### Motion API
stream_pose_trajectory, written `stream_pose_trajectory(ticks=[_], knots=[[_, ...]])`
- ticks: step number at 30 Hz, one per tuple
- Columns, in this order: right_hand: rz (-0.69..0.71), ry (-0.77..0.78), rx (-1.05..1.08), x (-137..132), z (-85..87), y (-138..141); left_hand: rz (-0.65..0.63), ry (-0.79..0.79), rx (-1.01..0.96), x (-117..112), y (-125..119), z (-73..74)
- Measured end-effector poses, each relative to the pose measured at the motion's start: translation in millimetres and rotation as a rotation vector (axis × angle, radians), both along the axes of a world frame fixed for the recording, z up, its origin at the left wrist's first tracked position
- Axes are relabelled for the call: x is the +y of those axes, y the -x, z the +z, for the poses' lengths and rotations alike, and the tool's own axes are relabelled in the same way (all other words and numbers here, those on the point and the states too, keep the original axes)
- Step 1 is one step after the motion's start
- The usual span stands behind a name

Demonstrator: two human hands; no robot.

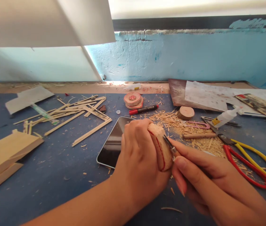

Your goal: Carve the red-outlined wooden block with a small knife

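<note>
Blue bench (pixel 52 169): carving grip
I see left hand (pixel 137 157) wrapped fully around wood block (pixel 162 150), 1 red line on it, just beside phone (pixel 112 144). Right hand (pixel 201 179) pinches small blade (pixel 169 145), fingers closed tight, tip touching block.

no legible text, glue bottle (pixel 225 116) label unreadable
</note>
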State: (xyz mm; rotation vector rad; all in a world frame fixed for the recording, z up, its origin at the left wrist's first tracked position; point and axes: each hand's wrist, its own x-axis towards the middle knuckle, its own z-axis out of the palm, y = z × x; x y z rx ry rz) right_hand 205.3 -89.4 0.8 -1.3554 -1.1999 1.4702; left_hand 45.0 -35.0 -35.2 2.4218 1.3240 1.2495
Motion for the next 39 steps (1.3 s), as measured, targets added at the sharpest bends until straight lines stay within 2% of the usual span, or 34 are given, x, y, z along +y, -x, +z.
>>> stream_pose_trajectory(ticks=[5,10,17,23,28,33,39], knots=[[-0.043,0.026,0.007,0.9,4.5,-3.7,0.05,-0.038,-0.009,13.2,7.1,1.3],[-0.069,-0.037,-0.065,-1.2,1.3,-4.3,0.042,-0.063,-0.054,24.2,14.5,6.4],[-0.036,-0.027,-0.074,-3.4,-1.9,-6.3,0.035,-0.059,-0.068,24.3,16.1,6.9],[0.006,-0.049,-0.182,-6.8,-2.8,-9.3,0.028,-0.063,-0.052,21.2,13.2,5.0],[0.03,-0.052,-0.158,-5.0,-5.3,-7.4,0.02,-0.039,-0.053,15.7,9.0,3.4],[0.033,-0.174,-0.214,-1.6,0.3,-9.1,0.018,-0.012,-0.062,16.4,11.8,6.6],[0.034,-0.219,-0.291,-1.0,5.6,-9.6,0.056,-0.062,-0.053,25.1,17.1,5.4]])
